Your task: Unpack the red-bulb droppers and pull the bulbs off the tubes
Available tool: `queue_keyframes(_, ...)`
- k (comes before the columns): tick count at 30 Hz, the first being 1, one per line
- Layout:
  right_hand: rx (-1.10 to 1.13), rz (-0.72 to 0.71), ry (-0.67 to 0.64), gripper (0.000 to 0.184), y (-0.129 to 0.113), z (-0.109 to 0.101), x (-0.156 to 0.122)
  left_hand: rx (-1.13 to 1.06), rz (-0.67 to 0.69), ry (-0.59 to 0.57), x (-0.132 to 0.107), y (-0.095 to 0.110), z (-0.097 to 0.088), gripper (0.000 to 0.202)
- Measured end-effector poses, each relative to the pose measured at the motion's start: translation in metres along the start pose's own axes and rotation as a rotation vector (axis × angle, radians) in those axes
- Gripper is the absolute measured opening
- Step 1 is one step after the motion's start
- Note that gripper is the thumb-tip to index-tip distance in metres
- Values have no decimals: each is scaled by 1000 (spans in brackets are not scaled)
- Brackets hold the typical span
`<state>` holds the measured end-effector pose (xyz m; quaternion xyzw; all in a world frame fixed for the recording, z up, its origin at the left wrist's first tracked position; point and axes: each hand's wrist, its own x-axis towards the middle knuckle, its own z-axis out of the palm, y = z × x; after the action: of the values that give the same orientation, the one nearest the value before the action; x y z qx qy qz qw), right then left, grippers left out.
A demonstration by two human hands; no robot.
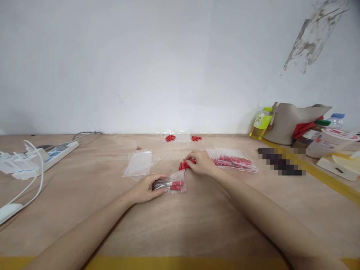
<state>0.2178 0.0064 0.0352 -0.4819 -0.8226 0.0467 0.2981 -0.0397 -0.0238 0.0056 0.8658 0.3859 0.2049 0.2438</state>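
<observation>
My left hand [149, 188] grips one side of a clear zip bag [163, 184], with thumb and fingers around it. A few small red capsule-shaped pieces [177, 185] lie inside that bag, toward its right end. Just beyond it, my right hand [201, 162] reaches down to a small pile of loose red pieces [184, 164]. Its fingers are curled together on a red piece at the pile's right side, partly hiding it. Flat clear zip bags [139, 164] lie overlapped beyond my left hand. To the right of my right hand, filled zip bags [233, 160] with red pieces overlap.
Two more groups of red pieces [170, 138] lie near the wall on clear plastic. At left are a power strip [59, 154] and white cables [42, 168]. On the right stand a yellow drink bottle [261, 124], a beige container [284, 123] and a white tub [323, 144].
</observation>
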Motion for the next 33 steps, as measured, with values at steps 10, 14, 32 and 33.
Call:
queue_keyframes(10,323,-106,-134,19,-19,14,-40,63,9,-28,-2,7,-2,52)
queue_keyframes(14,294,-159,-198,27,-27,17,-39,49,41,-75,-1,10,-4,50)
queue_keyframes(32,484,2,-199,37,-22,30,-44,45,76,-132,-3,9,-8,64)
queue_keyframes(33,473,-32,-182,35,-22,30,-44,46,78,-131,-3,10,-8,64)
